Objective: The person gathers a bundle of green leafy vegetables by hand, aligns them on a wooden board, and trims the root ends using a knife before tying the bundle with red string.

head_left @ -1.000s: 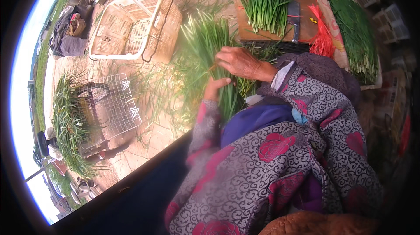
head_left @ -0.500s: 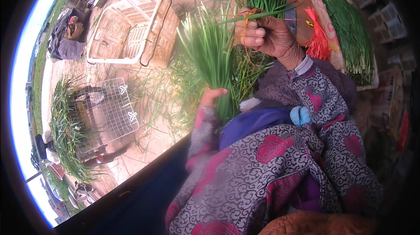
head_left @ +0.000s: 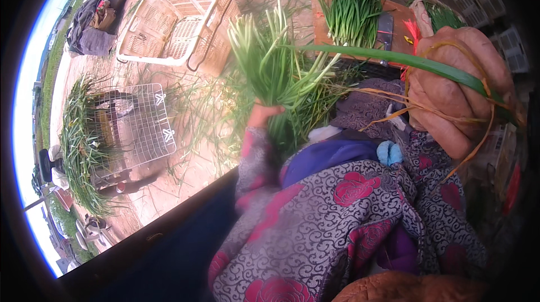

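My left hand (head_left: 264,115) is closed round a bunch of garlic chives (head_left: 284,85), pale stem ends pointing up and fanned apart. My right hand (head_left: 458,91) is raised close in front of me at the right, its fingers curled shut on several withered, yellow-brown chive leaves (head_left: 388,95). A long green chive blade (head_left: 405,61) also runs from this hand across to the stems of the bunch. Under the bunch lies a heap of loose chive leaves (head_left: 315,102), partly hidden by it.
A cream plastic crate (head_left: 209,31) with wire handles stands ahead left, above a wire-grid cart (head_left: 143,122) heaped with greens (head_left: 84,147). Ahead right, a wooden board (head_left: 321,18) bears trimmed chives (head_left: 354,12) and a dark-bladed knife (head_left: 385,32). Red strands (head_left: 412,29) hang beside it.
My right hand has moved right and nearer to me with the withered leaves, drawing the green blade away from the bunch. The bunch's stems have spread wider and tipped right.
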The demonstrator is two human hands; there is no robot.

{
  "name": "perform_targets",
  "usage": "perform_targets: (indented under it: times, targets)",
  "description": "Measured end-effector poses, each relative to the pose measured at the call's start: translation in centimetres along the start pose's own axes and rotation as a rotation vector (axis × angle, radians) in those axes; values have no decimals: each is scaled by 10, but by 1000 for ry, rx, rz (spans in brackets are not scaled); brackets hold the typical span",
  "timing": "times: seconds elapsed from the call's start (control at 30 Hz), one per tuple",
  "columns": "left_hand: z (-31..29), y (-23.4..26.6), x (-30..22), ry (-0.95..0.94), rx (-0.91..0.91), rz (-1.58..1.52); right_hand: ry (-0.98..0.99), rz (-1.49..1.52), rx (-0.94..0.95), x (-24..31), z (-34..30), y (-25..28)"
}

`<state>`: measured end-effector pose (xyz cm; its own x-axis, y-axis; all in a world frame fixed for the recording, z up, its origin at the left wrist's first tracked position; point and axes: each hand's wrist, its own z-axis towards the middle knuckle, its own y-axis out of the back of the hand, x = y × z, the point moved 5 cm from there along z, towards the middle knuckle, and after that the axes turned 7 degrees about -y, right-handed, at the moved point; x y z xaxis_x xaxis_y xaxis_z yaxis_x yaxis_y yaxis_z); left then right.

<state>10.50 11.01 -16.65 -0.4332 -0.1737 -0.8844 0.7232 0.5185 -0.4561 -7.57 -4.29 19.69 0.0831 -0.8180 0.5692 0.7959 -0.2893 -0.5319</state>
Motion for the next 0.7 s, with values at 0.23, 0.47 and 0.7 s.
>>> perform_targets:
  times: [0.23,0.47,0.7]
  targets:
    - [-5,49,18,37,-178,-107,26,67,-92,-24,-18,21]
    - [-9,46,3,22,-160,-175,-661,-725,-1284,-105,-144,164]
    - [-12,29,-4,70,30,-95,-303,-1169,-1423,-25,-81,169]
